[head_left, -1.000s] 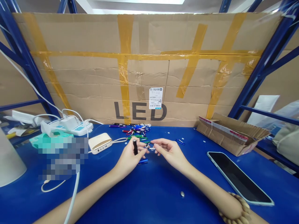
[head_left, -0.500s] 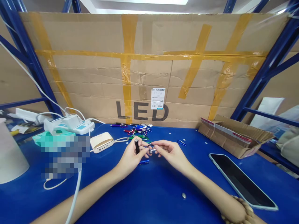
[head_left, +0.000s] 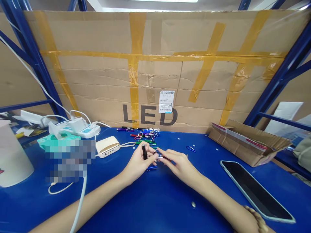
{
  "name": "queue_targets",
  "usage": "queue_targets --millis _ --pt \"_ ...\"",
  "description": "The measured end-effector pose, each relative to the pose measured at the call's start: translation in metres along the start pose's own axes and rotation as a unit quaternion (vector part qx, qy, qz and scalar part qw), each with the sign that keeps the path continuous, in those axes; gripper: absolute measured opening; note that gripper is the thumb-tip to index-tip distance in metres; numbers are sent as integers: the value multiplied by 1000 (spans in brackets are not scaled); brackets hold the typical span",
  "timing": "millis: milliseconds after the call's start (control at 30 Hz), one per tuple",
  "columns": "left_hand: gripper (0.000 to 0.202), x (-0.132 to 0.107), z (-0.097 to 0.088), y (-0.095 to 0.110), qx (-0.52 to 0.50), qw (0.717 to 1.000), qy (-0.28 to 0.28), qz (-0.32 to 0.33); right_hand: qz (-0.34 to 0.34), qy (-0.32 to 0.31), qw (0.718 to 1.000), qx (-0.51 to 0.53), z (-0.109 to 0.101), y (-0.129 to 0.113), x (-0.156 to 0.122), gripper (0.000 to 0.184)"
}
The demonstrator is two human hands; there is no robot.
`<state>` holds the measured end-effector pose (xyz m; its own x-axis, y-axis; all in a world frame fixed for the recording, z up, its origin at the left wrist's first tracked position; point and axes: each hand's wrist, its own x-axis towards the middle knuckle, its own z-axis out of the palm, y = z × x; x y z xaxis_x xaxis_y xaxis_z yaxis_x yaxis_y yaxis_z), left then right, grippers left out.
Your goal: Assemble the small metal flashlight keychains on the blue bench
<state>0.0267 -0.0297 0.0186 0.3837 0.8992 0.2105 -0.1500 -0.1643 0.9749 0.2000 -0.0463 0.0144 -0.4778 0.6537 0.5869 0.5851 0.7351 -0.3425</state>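
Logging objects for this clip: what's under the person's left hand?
A blue mini flashlight lies on the blue bench beneath the fingers of the left hand, with one end apparently covered by the hand. Anything directly under the palm is hidden.

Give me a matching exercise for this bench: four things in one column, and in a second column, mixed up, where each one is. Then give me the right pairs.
Things:
1. Small black flashlight
2. Cream power bank
3. Smartphone
4. Open cardboard box

Places:
A. Lying flat at the right front of the blue bench
B. Held upright in the left hand
C. At the back right of the bench
D. Left of the pile of keychain flashlights

Pairs: 1-B, 2-D, 3-A, 4-C
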Motion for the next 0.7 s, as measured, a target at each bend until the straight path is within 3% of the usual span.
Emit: queue_targets --millis 233,433,700 --pt "34 0 1 1 16 999 8 -31 -16 1 997 -81 2 8 -2 38" --pt "31 1 -1 -1 41 999 7 0 -22 25 996 -87 0 10 -2 38" --pt "26 -1 -1 -5 78 997 7 29 -25 -9 987 -156 -3 -1 -2 40"
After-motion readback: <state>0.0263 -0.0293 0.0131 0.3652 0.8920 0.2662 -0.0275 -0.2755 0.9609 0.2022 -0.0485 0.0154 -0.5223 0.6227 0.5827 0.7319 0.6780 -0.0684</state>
